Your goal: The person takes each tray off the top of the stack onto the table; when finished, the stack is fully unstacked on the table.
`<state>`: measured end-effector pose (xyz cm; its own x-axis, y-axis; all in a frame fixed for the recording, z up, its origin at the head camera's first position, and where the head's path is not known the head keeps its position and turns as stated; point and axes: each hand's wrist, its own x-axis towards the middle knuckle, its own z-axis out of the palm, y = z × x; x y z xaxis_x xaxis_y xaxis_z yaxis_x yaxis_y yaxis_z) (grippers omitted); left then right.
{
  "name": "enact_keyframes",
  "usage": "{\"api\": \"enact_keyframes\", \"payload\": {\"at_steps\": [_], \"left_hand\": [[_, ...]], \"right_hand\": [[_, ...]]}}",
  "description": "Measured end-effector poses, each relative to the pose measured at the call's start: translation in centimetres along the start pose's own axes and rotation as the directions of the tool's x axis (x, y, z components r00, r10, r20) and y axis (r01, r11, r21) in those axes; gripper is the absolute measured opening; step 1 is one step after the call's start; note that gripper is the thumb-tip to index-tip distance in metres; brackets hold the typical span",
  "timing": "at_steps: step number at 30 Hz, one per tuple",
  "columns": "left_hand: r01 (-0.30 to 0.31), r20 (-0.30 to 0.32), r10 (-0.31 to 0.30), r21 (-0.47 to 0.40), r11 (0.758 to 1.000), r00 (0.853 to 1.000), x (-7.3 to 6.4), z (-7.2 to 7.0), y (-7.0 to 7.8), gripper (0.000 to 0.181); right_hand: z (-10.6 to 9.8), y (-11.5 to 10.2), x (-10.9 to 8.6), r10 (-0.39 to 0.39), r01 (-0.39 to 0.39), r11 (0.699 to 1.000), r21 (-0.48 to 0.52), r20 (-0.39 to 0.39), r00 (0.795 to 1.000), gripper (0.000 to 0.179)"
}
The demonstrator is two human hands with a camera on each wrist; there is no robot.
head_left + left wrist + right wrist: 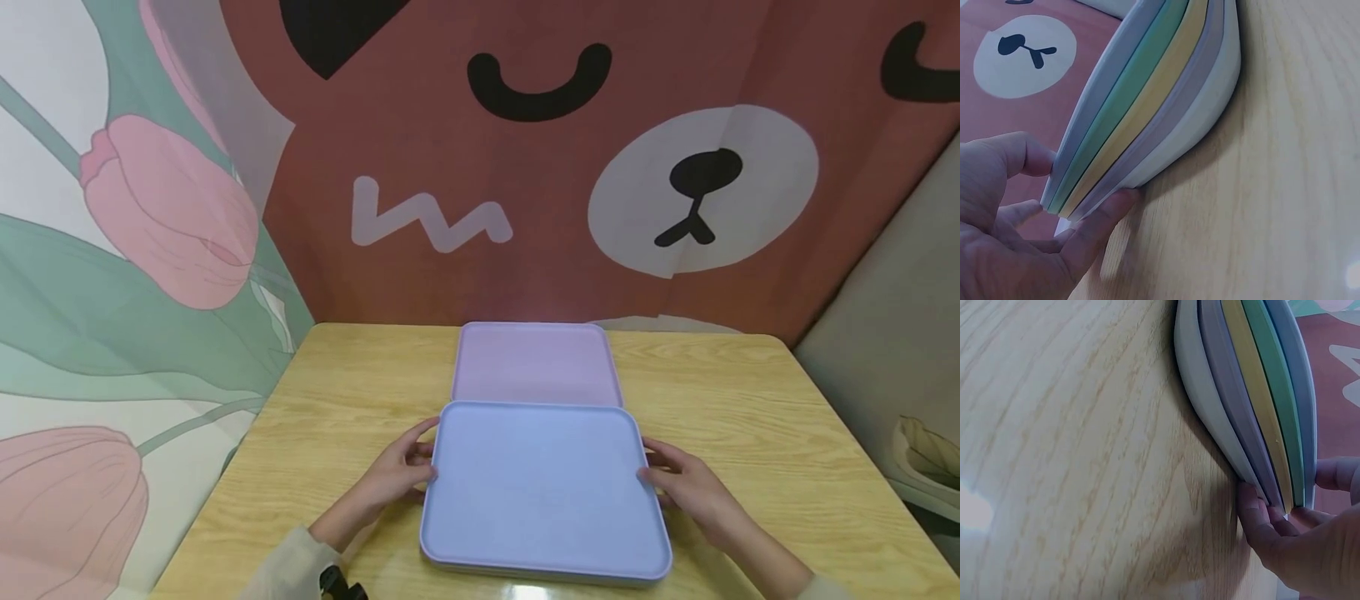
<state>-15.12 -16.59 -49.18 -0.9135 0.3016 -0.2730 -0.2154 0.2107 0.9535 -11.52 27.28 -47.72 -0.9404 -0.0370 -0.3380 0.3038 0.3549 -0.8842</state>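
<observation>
Leftmost, a wall covering with pink tulips [168,212] slopes down beside the pale wood table [360,367]. Next comes your left hand [392,473], partly closed, its digits spread along the left side of a stack of trays [1147,106] and gripping it; the left wrist view shows them reaching from the top rim to the lowest edge. In the middle, directly between your hands, sits that stack at the near part of the table, level, with its longer sides seeming to run left to right, from one palm toward the other. Its layers, top to bottom, are a blue tray [543,492], then green [1118,106], yellow [1161,94], purple [1188,94] and whitish ones [1215,94]. Whether the underside bears fully on the wood is hard to tell. Just beyond the far edge lies a lilac tray [536,362], flat; you cannot tell whether the two touch. On the right, your right hand [693,487] mirrors the left, partly closed and gripping the opposite short side. Neither hand is nearer: both already have contact, so steadiness likely depends on evenly matched holds across that long axis.
</observation>
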Motion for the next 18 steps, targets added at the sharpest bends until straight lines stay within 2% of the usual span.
{"api": "enact_keyframes", "payload": {"at_steps": [6, 10, 15, 18], "left_hand": [[-0.007, 0.007, 0.007, 0.003, 1.000, 1.000, 0.08, -0.03, 0.01, 0.082], [-0.006, 0.000, 0.006, -0.007, 1.000, 1.000, 0.08, -0.07, -0.07, 0.081], [0.005, 0.009, -0.005, -0.010, 1.000, 1.000, 0.13, -0.19, -0.28, 0.081], [0.008, 0.025, -0.008, -0.001, 1.000, 1.000, 0.27, -0.32, -0.43, 0.082]], "right_hand": [[-0.09, 0.00, 0.14, -0.003, 0.003, 0.999, 0.032, 0.011, 1.000, 0.066], [-0.06, -0.01, 0.17, -0.014, 0.014, 1.000, 0.007, 0.009, 1.000, 0.069], [0.14, -0.33, -0.03, -0.063, 0.061, 0.991, -0.122, -0.016, 0.998, 0.067], [0.44, -0.75, -0.24, -0.133, 0.116, 0.957, -0.266, -0.047, 0.990, 0.060]]}}
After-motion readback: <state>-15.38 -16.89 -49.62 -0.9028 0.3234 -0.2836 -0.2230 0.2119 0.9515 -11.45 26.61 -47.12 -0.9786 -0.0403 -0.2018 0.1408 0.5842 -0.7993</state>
